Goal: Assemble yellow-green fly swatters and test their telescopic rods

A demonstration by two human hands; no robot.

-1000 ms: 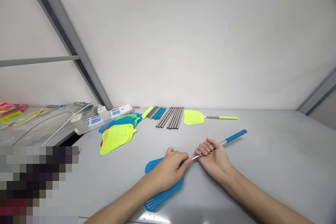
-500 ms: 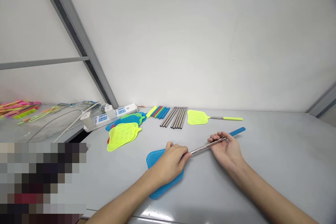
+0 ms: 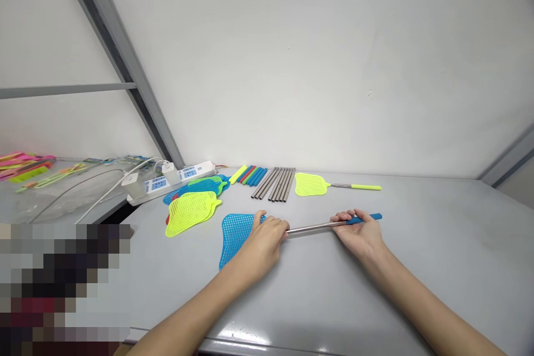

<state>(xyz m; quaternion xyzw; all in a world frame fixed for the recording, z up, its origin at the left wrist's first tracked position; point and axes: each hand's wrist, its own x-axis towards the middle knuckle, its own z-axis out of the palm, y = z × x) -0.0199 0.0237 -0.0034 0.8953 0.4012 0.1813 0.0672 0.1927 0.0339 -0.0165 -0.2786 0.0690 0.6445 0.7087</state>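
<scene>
My left hand is closed around a blue fly swatter where its mesh head meets the metal rod, hiding part of the head. The bare rod runs rightward to a blue grip. Curled about that grip, palm up, my right hand holds the handle end of the same swatter. Behind it on the table lies a yellow fly swatter with rod and grip attached. Several steel rods are laid side by side next to several coloured grips. Loose yellow swatter heads overlap blue ones on the left.
A white power strip with plugs and cables lies at the table's left edge. Bagged colourful items rest on a neighbouring surface. A white wall stands behind the grey table. The lower left corner is pixelated.
The blue swatter has swung closer to level, its head end moving up and left. My right hand now wraps the blue grip rather than the rod beside it. The view has shifted slightly.
</scene>
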